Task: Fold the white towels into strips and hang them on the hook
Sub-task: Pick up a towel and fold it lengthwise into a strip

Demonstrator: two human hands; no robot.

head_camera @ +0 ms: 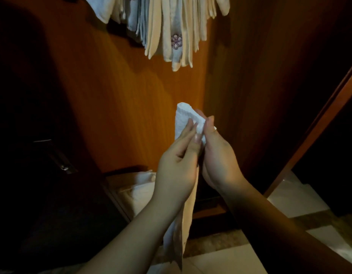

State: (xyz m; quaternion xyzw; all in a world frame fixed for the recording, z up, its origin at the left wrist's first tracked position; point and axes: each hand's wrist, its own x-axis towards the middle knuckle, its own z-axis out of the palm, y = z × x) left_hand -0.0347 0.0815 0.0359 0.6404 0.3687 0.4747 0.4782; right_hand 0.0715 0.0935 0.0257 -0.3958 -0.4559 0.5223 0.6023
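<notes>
We hold a white towel (183, 123) up in front of the orange wooden wall (115, 107). It is folded into a long strip, and its end hangs down between our arms. Our left hand (177, 161) pinches the top of it, with fingers curled on the cloth. Our right hand (220, 155) grips the same top part from the other side. Above us, many folded towels (171, 32) hang in a bunch. We cannot see the hook.

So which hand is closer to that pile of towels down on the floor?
Left. The left hand is just right of the pile of towels; the right hand lies farther right.
</notes>
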